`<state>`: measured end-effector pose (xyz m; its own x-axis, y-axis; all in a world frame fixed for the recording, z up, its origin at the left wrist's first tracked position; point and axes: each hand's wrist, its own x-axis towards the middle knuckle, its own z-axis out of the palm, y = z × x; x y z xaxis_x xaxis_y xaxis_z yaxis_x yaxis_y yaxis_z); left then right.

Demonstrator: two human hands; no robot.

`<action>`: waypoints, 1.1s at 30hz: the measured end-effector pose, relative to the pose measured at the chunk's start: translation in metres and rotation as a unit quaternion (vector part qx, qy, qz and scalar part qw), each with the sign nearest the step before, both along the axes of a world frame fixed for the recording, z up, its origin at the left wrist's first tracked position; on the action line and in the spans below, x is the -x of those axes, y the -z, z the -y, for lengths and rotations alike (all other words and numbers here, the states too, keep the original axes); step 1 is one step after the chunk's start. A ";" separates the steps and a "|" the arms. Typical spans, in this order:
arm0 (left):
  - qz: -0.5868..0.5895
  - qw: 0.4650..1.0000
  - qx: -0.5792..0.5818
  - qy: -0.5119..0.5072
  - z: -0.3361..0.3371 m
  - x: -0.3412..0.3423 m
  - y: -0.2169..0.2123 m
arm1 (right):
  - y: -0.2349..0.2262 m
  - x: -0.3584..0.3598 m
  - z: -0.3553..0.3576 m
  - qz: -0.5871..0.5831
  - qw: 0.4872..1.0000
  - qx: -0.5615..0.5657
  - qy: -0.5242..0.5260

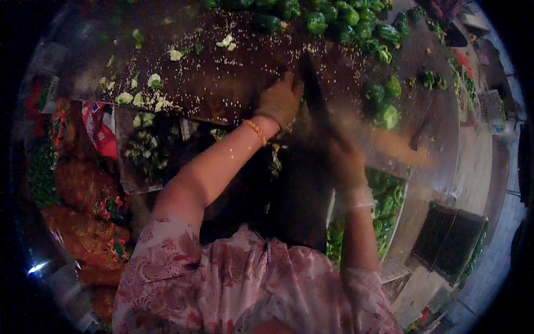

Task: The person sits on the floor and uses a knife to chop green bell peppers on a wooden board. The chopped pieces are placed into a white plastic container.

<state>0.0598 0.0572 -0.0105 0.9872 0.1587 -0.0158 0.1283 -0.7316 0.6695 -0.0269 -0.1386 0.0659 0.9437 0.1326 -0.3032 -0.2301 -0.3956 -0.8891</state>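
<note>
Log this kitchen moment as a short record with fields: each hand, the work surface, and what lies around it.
left hand: in a brownish glove, pressed on the cutting board beside the blade
right hand: blurred, in a clear glove, grip on the knife handle
knife: dark blade, upright over the board
cutting board: dark wood, strewn with pale seeds and cores
green peppers: heaped at the far edge
mesh sacks: orange, stacked at left

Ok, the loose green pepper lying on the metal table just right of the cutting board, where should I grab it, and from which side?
Take the loose green pepper across its rounded body, from above and the right. It lies apart from the pile, with bare metal table on that side, while the blurred right hand and dark knife blade crowd its left. The stem end cannot be made out.
</note>
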 end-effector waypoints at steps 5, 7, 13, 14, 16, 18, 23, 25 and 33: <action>0.082 0.995 -0.024 0.054 -0.003 0.013 0.001 | 0.009 -0.045 -0.017 -0.008 0.999 0.051 -0.002; 0.057 0.984 -0.073 0.150 -0.002 0.012 -0.026 | 0.047 -0.063 0.005 -0.028 0.999 0.009 0.017; 0.164 0.969 -0.054 0.177 -0.004 -0.077 -0.018 | 0.070 -0.063 0.085 0.126 0.988 0.049 0.075; 0.164 0.977 -0.032 0.133 -0.006 -0.101 -0.018 | 0.069 -0.060 0.091 0.130 0.987 0.042 0.085; 0.217 0.971 -0.097 0.014 -0.008 -0.161 -0.005 | 0.047 -0.056 0.094 0.027 0.987 -0.034 0.154; 0.116 0.985 -0.129 0.019 0.003 -0.205 -0.025 | 0.062 -0.047 0.112 0.140 0.982 0.076 0.105; 0.024 0.989 -0.142 0.019 0.015 -0.256 -0.025 | 0.072 -0.043 0.113 0.152 0.976 0.082 0.137; 0.038 0.987 -0.153 0.027 0.013 -0.260 -0.018 | 0.063 -0.042 0.111 0.101 0.982 0.023 0.155; -0.005 0.979 0.183 0.086 -0.061 -0.137 -0.005 | 0.041 -0.029 0.094 0.189 0.970 0.055 0.141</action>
